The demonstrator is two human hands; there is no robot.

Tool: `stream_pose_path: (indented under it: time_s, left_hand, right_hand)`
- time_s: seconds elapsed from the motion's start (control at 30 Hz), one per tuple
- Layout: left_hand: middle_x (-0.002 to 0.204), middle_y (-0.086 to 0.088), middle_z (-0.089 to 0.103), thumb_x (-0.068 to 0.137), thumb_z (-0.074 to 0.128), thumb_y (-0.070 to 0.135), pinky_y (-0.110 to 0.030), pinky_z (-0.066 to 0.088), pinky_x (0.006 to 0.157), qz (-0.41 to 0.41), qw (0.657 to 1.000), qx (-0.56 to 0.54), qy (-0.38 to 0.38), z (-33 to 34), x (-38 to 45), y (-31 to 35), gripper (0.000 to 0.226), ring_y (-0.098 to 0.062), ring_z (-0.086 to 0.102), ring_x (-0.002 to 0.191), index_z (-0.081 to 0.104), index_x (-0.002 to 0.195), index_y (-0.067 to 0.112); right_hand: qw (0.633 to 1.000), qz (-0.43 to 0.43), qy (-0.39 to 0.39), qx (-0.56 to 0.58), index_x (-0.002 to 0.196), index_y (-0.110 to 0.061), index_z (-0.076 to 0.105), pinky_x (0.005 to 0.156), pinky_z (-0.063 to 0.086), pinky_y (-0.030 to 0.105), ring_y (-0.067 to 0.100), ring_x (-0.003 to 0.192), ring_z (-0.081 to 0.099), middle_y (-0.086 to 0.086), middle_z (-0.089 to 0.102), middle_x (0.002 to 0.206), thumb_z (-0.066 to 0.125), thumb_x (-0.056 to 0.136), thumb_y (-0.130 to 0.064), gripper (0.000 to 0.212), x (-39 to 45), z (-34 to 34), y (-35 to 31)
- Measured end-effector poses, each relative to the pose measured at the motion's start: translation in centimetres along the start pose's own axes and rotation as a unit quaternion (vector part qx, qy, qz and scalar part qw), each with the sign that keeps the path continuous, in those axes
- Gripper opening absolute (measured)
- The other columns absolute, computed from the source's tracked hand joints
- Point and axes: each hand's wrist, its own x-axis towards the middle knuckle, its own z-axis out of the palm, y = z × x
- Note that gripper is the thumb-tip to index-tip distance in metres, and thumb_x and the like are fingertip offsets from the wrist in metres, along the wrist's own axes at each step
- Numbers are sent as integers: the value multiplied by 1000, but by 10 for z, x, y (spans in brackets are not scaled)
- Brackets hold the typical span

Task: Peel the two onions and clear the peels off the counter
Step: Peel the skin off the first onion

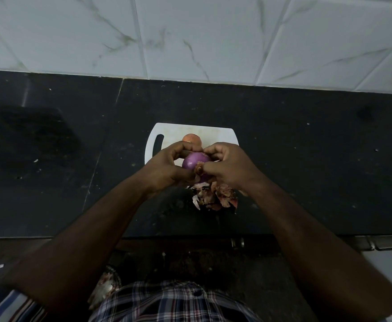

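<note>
Purple onion [195, 165] held over the white cutting board [215, 133], both hands on it.
Left hand [164, 166] grips its side; right hand [227, 167] pinches a dry skin flap [199, 169]. Unpeeled onion [191, 138] sits on the board; peels [215, 197] are heaped on the black counter [306, 159].

Onion [193, 162] smooth, glossy – peels [215, 197] papery; counter [306, 147] dark, matt.

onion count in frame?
2. A purple, mostly peeled onion held between both hands; an orange-brown unpeeled onion on the white cutting board behind them, partly hidden.
</note>
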Motion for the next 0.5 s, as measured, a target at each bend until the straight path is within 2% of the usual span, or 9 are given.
stream_pose_path:
  time_s: [0.1, 0.2, 0.27, 0.4, 0.5]
  left_hand:
    - [113, 2, 68, 73, 76, -19, -57, 58, 91, 7, 1000, 14, 15, 1, 1, -1, 62, -30, 71, 105, 66, 117, 24]
    - [105, 8, 70, 73, 76, -20, -56, 59, 90, 11, 1000, 20, 21, 2, 2, -1, 60, -24, 71, 98, 67, 114, 23]
    - [107, 5, 68, 73, 75, -20, -55, 60, 89, 9, 999, 18, 25, 3, 3, 0, 60, -25, 72, 96, 66, 116, 20]
    - [111, 0, 66, 73, 75, -21, -48, 62, 84, 8, 1000, 12, 25, 3, 3, 3, 60, -25, 72, 96, 65, 118, 18]
    - [116, -4, 65, 75, 74, -20, -44, 63, 81, 2, 1000, 1, 21, 3, 3, 4, 59, -26, 72, 98, 65, 121, 16]
  right_hand:
    - [1000, -6, 13, -19, 109, -19, 70, 84, 60, 45, 12, 93, 70, -3, 73, 100, 74, 63, -32, 48, 2, 4, 0]
    - [999, -16, 25, -38, 111, -17, 69, 85, 59, 43, 12, 94, 68, -3, 71, 103, 74, 70, -25, 42, 2, 5, -2]
    - [998, -20, 31, -44, 112, -17, 69, 86, 58, 42, 13, 95, 67, -3, 71, 105, 74, 74, -19, 38, 3, 6, -1]
    - [998, -18, 37, -42, 113, -17, 68, 86, 58, 41, 14, 96, 67, -2, 71, 106, 70, 71, -23, 43, 5, 9, -2]
    - [998, -16, 36, -39, 113, -17, 69, 85, 59, 42, 15, 96, 68, -2, 72, 105, 69, 76, -20, 37, 5, 9, -1]
